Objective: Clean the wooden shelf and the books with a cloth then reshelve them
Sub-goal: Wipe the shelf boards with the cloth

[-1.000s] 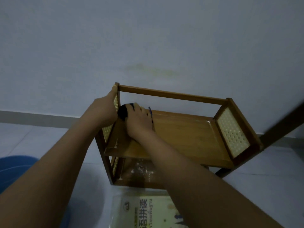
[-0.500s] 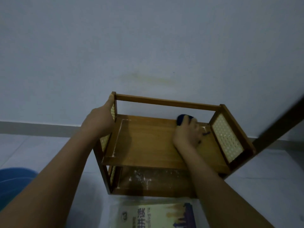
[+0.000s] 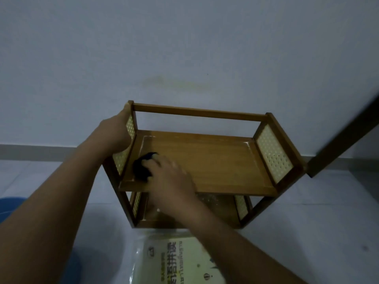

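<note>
A small two-tier wooden shelf (image 3: pixel 215 158) with cane side panels stands on the floor against the wall, and no books are on it. My left hand (image 3: pixel 114 132) grips the top of its left side panel. My right hand (image 3: pixel 170 179) presses a dark blue cloth (image 3: pixel 142 168) onto the front left corner of the upper board. White dust specks lie on the lower board (image 3: pixel 209 203). A pale yellow book (image 3: pixel 180 261) with Chinese lettering lies flat on the floor in front of the shelf, partly under my right forearm.
A blue round object (image 3: pixel 10 208) shows at the left edge on the floor. A dark slanted wooden edge (image 3: pixel 346 138) crosses the right side beside the shelf. The grey wall and its skirting run right behind the shelf.
My right hand swept the cloth from the upper board's left end to its far right, and is now back at the front left corner. The left hand kept its grip.
</note>
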`<state>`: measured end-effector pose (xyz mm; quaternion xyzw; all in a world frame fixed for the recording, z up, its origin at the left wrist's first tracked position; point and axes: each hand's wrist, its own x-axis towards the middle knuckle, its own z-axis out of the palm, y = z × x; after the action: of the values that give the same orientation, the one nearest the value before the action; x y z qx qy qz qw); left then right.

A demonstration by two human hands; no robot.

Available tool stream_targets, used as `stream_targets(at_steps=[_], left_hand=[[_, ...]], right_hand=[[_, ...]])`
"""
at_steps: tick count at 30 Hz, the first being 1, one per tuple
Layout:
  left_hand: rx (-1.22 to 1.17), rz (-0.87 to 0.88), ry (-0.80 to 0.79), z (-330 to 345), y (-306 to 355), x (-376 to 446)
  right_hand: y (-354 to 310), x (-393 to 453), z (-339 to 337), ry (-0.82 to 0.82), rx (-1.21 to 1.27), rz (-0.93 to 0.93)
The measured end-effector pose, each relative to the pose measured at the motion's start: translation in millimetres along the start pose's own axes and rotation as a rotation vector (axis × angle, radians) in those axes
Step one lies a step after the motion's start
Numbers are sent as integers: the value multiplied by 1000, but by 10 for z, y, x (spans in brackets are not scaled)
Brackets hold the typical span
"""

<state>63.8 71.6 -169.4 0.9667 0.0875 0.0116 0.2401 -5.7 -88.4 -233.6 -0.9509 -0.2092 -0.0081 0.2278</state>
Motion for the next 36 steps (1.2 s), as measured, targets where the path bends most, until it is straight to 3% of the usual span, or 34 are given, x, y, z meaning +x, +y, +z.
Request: stream_targets(at_steps=[5, 11, 13, 18, 21, 25, 28, 30, 34, 36], left_hand=[[1, 20, -15, 37, 73, -71], [38, 18, -25, 29, 59, -62], [36, 20, -15, 48, 50, -67], [31, 16, 7, 58, 31, -45], [3, 13, 6, 89, 64, -33], [-21, 2, 0, 114, 48, -55], [-4, -11, 21, 106, 7, -85], [-1, -14, 13, 126, -2, -123], [-4, -17, 5, 135, -12, -147], [-18, -1, 19, 103, 14, -119]], right_hand=[[1271, -449, -666, 153, -204, 564], [1275, 248, -571, 170, -228, 796], [945, 608, -351, 162, -191, 749], [-20, 731, 158, -49, -82, 137], [448, 706, -17, 19, -20, 211], [1339, 416, -374, 255, -124, 621], [1289, 297, -459, 216, -174, 793], [863, 236, -303, 118, -156, 741], [-61, -43, 101, -78, -67, 269], [-50, -88, 41, -104, -64, 132]])
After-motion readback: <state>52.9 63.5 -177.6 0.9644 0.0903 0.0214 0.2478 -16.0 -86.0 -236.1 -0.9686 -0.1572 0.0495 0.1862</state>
